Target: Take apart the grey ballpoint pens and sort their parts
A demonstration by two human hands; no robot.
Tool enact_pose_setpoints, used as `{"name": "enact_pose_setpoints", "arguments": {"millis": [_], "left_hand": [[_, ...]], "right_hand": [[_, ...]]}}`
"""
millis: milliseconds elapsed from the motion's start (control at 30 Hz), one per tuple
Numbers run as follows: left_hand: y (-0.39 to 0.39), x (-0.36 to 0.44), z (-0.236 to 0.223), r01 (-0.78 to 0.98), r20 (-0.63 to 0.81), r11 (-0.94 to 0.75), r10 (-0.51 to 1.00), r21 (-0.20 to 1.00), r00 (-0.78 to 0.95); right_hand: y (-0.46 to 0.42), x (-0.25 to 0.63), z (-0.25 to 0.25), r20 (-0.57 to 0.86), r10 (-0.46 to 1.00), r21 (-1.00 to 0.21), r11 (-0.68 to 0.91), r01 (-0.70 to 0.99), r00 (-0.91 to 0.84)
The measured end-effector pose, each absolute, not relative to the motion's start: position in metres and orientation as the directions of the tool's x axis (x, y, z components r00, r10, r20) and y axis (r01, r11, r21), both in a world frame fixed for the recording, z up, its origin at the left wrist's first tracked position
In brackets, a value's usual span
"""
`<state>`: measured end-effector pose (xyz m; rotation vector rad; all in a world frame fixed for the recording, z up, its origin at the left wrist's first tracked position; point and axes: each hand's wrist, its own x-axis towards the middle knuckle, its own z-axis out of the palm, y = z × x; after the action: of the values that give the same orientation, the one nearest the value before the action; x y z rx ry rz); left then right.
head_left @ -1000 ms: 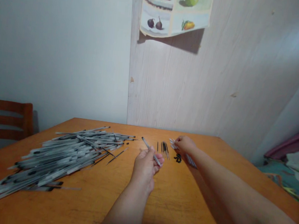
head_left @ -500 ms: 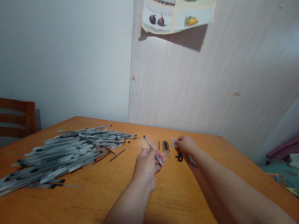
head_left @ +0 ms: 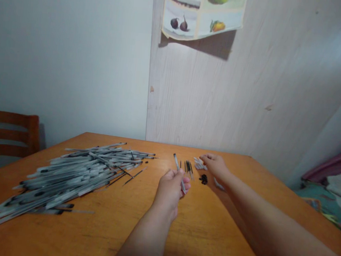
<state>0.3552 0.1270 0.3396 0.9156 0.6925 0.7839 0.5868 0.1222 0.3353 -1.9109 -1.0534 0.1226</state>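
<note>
My left hand [head_left: 171, 190] is closed round a clear pen barrel [head_left: 177, 164] with a dark tip, held above the middle of the orange wooden table [head_left: 203, 234]. My right hand [head_left: 215, 164] reaches forward, its fingers curled down onto a small row of clear pen barrels [head_left: 198, 164] lying on the table. Whether it grips one of them I cannot tell. Between my hands lie several thin black ink refills [head_left: 188, 166] and a little heap of black caps [head_left: 204, 179].
A big pile of grey pens [head_left: 73, 175] covers the table's left half. A wooden chair [head_left: 8, 135] stands at the left. A fruit poster [head_left: 203, 11] hangs on the wood-grain panel behind. Bedding [head_left: 335, 186] lies at the right.
My left hand has turned the pen barrel more upright and shifted slightly right. My right hand stays on the row of barrels, nudged a little farther forward.
</note>
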Motion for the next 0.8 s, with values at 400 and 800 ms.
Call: {"name": "enact_pose_setpoints", "arguments": {"millis": [400, 800], "left_hand": [[0.119, 0.363, 0.328, -0.074, 0.304, -0.335, 0.713, 0.939, 0.631], [0.106, 0.358, 0.332, 0.152, 0.65, -0.785, 0.591, 0.601, 0.478]], "right_hand": [[0.025, 0.505, 0.372, 0.266, 0.822, -0.943, 0.112, 0.314, 0.503], [0.009, 0.506, 0.348, 0.29, 0.705, -0.956, 0.24, 0.167, 0.647]]}}
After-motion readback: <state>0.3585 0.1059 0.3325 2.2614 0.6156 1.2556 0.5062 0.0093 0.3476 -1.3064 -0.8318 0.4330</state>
